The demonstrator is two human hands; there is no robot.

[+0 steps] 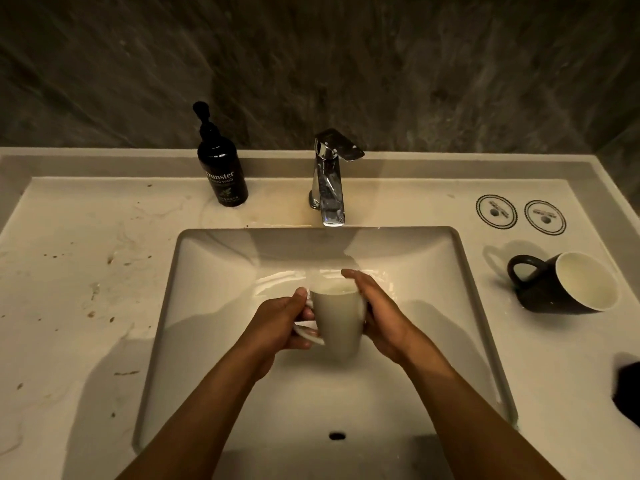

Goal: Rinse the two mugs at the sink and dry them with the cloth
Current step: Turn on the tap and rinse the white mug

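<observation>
Mugs, two: one pale mug [341, 320] and one black mug [568, 285]. Fixtures, one each: sink [214, 271], tap [329, 188], hand-wash bottle [223, 174], and a dark cloth [628, 389] cut off at the frame edge. Round printed discs [496, 213], two; hands in view, two, a left hand [277, 323] and a right hand [381, 317].

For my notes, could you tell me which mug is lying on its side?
The black mug on the counter right of the sink; the pale mug is held roughly upright over it.

Both forearms are stretched forward. The left hand [282, 320] is curled round the handle of the mug [341, 322]; the right hand [375, 311] is pressed flat against it, fingers straight.
</observation>
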